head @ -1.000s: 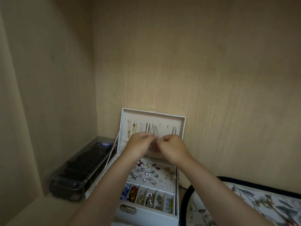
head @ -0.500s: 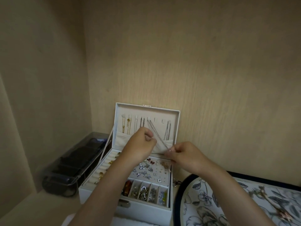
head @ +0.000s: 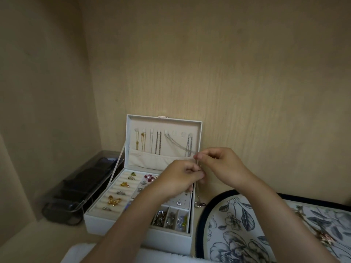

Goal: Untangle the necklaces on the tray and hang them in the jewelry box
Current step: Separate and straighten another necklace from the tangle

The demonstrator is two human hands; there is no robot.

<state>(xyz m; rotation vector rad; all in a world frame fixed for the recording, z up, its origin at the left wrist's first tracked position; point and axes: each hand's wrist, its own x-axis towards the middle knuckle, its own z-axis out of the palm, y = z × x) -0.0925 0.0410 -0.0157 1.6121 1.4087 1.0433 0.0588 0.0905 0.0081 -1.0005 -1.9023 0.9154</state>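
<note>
A silver necklace (head: 178,144) hangs from a hook in the open lid of the jewelry box (head: 163,117). It slants toward four o'clock to the right hand (head: 222,168), which pinches it between curled fingertips. From there the chain drops to the left hand (head: 178,180), which pinches it just below. The pendant end dangles past the box's right wall.

The step looks like settling this chain. Keep it lightly taut, feed the slack down into the lid's pocket, and steer clear of the hung chains (head: 157,142) at ten o'clock.

The floral tray (head: 237,230) lies at three o'clock of the box and holds another necklace (head: 321,234). A dark plastic case (head: 76,188) sits at nine o'clock. All of it rests on a pale shelf (head: 47,242) walled in by wood-grain panels (head: 228,73).
</note>
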